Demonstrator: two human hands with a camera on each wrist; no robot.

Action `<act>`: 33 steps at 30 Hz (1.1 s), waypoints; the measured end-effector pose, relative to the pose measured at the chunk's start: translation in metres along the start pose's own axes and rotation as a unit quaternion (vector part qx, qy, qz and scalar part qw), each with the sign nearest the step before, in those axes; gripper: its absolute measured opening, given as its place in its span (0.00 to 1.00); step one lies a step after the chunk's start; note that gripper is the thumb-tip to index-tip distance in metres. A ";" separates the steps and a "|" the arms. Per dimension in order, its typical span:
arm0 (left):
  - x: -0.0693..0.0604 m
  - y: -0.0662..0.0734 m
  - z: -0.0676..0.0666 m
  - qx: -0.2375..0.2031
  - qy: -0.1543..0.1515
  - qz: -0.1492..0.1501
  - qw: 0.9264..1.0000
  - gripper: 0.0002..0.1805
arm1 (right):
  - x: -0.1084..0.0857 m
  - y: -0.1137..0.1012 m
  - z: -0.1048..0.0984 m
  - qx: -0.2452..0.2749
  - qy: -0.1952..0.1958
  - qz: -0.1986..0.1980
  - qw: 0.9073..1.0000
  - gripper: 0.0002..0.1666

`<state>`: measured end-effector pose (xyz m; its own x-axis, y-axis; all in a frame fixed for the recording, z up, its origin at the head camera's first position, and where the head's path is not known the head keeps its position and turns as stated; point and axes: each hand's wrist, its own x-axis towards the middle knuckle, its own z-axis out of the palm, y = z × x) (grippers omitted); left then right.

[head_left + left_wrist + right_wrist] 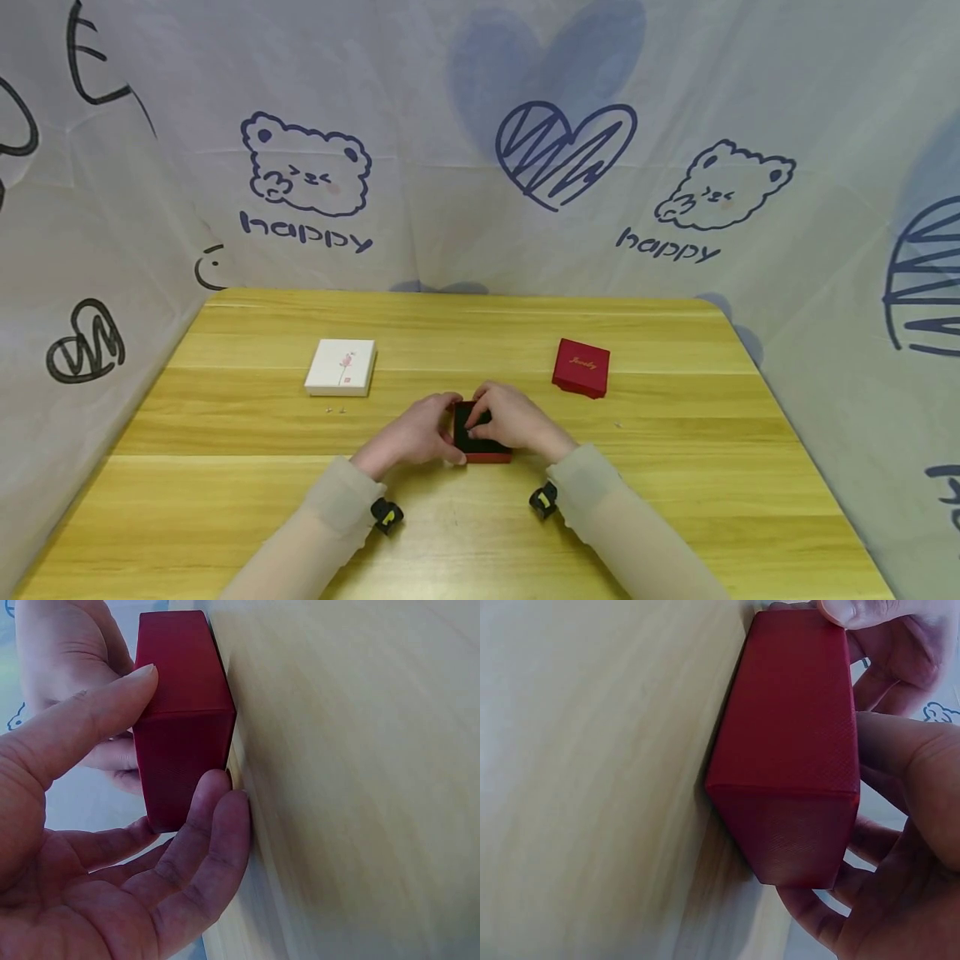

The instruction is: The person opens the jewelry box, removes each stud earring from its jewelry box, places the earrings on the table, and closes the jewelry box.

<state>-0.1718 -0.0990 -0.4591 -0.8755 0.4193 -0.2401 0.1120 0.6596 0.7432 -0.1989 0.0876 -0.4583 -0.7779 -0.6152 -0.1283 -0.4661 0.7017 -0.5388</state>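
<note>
An open red jewelry box base (487,457) with a black lining (480,444) sits on the table between both hands. My left hand (417,429) grips its left side, with the thumb at the near corner and the fingers round the far side. In the left wrist view, that thumb (112,709) presses on a red side wall. My right hand (512,418) reaches over the box, thumb and fingertips meeting above the lining. A tiny pale piece, like a stud earring (470,432), shows at those fingertips; its details are too small to make out.
A white box (341,367) with a pink flower print lies at the back left, two tiny shiny pieces (335,410) before it. A red lid (581,367) with gold lettering lies at the back right. Another tiny piece (618,426) rests on the wooden table (675,500).
</note>
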 end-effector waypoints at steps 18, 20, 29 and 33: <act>0.000 0.000 0.000 -0.004 -0.001 0.001 1.000 0.49 | 0.005 -0.002 0.001 -0.030 -0.004 -0.010 0.999 0.03; 0.001 0.000 0.000 -0.005 -0.002 0.002 1.000 0.49 | 0.006 -0.002 0.002 -0.036 -0.006 -0.012 0.999 0.03; 0.002 -0.001 0.000 -0.006 0.000 0.010 1.000 0.48 | 0.006 -0.006 -0.001 -0.037 -0.031 -0.007 0.999 0.04; 0.002 -0.002 0.000 -0.007 0.002 0.012 1.000 0.48 | 0.006 -0.007 -0.002 -0.038 -0.035 -0.009 0.999 0.06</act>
<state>-0.1737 -0.0992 -0.4609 -0.8741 0.4330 -0.2201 0.1266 0.6406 0.7573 -0.2008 0.0793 -0.4535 -0.7390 -0.6499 -0.1775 -0.5127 0.7135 -0.4776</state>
